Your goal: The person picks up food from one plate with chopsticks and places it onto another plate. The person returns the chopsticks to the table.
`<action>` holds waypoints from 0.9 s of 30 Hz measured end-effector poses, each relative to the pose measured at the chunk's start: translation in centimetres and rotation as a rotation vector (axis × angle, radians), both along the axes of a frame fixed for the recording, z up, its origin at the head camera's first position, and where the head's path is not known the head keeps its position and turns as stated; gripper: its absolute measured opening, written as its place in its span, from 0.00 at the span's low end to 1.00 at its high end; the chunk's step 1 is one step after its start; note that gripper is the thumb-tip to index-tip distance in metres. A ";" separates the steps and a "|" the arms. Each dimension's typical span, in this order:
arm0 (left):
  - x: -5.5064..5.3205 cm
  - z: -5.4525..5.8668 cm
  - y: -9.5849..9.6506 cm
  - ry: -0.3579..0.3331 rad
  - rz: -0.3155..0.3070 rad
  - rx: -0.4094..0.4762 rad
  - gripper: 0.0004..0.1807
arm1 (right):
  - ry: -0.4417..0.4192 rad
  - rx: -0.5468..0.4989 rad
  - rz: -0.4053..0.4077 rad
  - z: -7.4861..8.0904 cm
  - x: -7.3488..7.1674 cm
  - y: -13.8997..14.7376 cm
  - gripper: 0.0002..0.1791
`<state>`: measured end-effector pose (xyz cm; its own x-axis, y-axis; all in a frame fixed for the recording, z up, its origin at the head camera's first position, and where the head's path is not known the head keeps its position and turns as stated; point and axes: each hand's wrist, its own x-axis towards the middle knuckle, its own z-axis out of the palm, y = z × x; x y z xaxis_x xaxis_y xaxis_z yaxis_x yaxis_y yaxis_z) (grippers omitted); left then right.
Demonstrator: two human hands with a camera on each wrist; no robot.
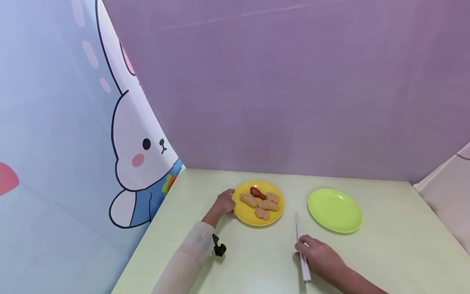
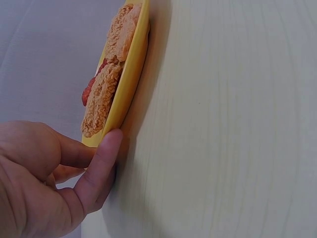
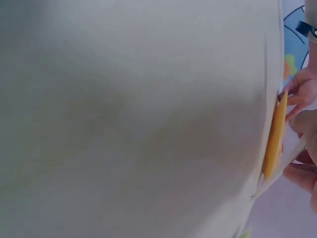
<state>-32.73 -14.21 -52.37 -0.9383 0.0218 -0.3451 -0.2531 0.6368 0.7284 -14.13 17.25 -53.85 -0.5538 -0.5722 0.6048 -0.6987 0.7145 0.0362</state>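
At the left rim of a yellow plate (image 1: 242, 214), my left hand (image 1: 225, 201) pinches the edge between thumb and fingers. The left wrist view shows the thumb against the outer side of the rim (image 2: 132, 74). On this plate lie a reddish-brown drumstick (image 1: 258, 193) and several pale fried chicken pieces (image 1: 269, 205). My right hand (image 1: 323, 258) holds a pair of light-coloured chopsticks (image 1: 303, 267) low over the table, their thin ends pointing away from me. In the right wrist view the chopsticks (image 3: 278, 172) show only partly beside the fingers.
A bright green plate (image 1: 335, 210) with nothing on it stands right of the yellow one, beyond my right hand. The pale table (image 1: 257, 261) ends at a purple wall (image 1: 293, 102). A rabbit-printed cloth (image 1: 136, 134) borders the left side.
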 end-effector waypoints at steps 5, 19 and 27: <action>-0.2 -0.3 0.1 -0.018 0.008 -0.004 0.41 | -0.102 -0.046 0.006 -1.0 1.0 0.0 0.17; -0.3 0.0 0.3 -0.011 0.008 -0.005 0.40 | 0.043 0.010 0.124 -1.8 0.0 0.6 0.21; -0.4 -0.3 0.2 -0.008 0.004 0.005 0.41 | 0.070 0.006 0.172 -1.9 -0.5 1.0 0.19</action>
<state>-33.14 -14.03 -52.64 -0.9354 0.0199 -0.3530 -0.2617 0.6324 0.7291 -14.64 18.24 -55.76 -0.4045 -0.6585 0.6346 -0.8062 0.5844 0.0925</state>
